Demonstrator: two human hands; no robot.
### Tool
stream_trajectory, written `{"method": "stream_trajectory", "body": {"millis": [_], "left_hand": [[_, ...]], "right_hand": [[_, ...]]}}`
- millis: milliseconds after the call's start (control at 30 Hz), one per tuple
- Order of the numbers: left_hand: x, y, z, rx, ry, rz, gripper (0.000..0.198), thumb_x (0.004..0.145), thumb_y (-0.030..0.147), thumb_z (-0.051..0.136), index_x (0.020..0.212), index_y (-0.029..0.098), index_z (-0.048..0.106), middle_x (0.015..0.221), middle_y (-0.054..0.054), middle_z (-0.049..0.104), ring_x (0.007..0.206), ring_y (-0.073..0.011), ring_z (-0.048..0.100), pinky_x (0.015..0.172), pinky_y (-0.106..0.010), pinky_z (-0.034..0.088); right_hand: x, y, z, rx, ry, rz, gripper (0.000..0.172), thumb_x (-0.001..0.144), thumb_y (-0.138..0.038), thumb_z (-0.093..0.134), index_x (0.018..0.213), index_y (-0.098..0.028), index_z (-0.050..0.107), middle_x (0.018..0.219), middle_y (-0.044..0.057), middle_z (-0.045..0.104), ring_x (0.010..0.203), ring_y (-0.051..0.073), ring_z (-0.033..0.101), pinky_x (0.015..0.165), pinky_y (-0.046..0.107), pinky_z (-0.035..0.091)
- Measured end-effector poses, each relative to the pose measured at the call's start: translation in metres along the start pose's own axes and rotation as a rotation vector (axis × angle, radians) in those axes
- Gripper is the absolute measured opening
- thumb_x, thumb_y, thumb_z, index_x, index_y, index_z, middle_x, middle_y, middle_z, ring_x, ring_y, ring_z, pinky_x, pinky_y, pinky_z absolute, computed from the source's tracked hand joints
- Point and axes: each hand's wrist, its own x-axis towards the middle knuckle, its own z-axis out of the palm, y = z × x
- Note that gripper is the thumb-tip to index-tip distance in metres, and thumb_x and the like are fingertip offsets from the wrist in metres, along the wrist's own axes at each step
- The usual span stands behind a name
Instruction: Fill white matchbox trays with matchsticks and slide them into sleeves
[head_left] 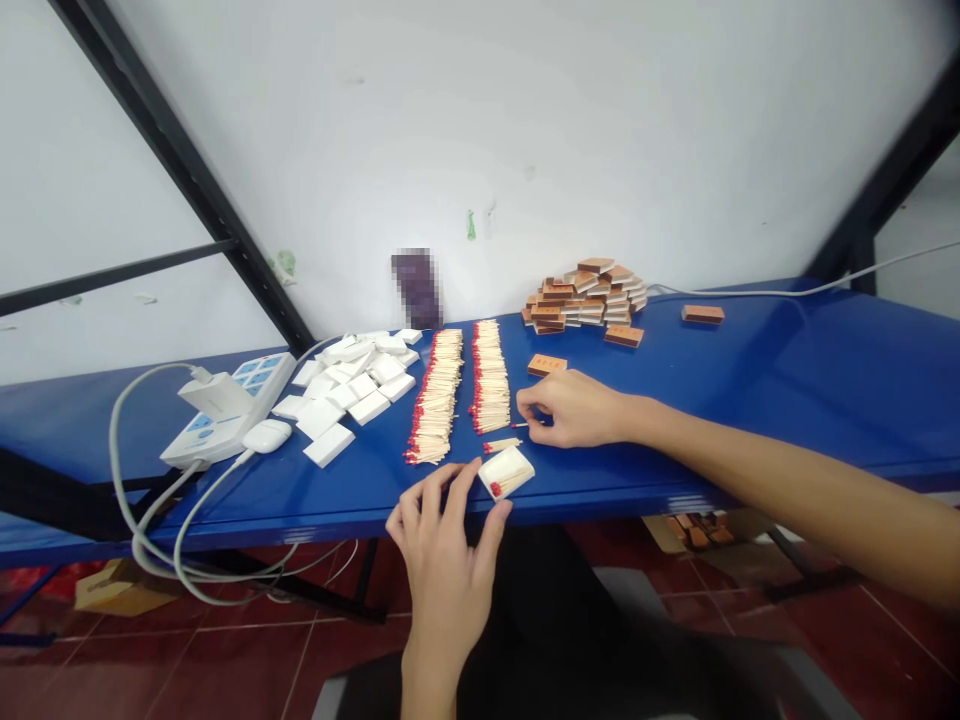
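Observation:
A small white matchbox tray (517, 461) with a few red-tipped matches in it sits at the table's front edge. My left hand (446, 530) holds it, index fingertip at its left side and thumb by its near edge. Just beyond the tray, my right hand (574, 408) pinches a single match (518, 425) between thumb and index finger. A short row of matches (502, 445) lies between the tray and a long row of matches (491, 380). A second long row of matches (436, 395) runs parallel on the left. Behind my right hand rests an orange matchbox sleeve (547, 365).
White trays (367, 375) are heaped at left, beside a power strip (232, 405) with chargers and looping cables. Matchboxes (585, 297) are piled against the wall, with single boxes (703, 314) to the right. A blurred-out dark object (418, 288) leans on the wall.

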Motion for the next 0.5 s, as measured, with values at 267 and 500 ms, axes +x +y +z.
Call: {"method": "stream_trajectory", "body": {"millis": [267,500], "left_hand": [[0.000,0.005,-0.005,-0.044,-0.003,-0.011,0.033,0.104,0.041,0.050,0.135,0.031,0.056,0.131,-0.006,0.061,0.115,-0.0314,0.049,0.096,-0.049,0.032],[0.002,0.009,0.002,-0.014,0.082,-0.030,0.029,0.096,0.040,0.066,0.123,0.030,0.062,0.122,-0.004,0.065,0.104,-0.0304,0.051,0.091,-0.046,0.032]], "right_hand": [[0.002,0.000,0.008,0.131,0.017,-0.084,0.008,0.081,-0.015,0.063,0.083,-0.015,0.071,0.058,-0.004,0.055,0.052,0.009,0.047,0.058,0.022,0.032],[0.010,-0.006,0.010,0.110,0.016,-0.053,0.009,0.082,-0.013,0.064,0.082,-0.014,0.072,0.061,-0.002,0.060,0.053,0.009,0.050,0.058,0.022,0.033]]}}
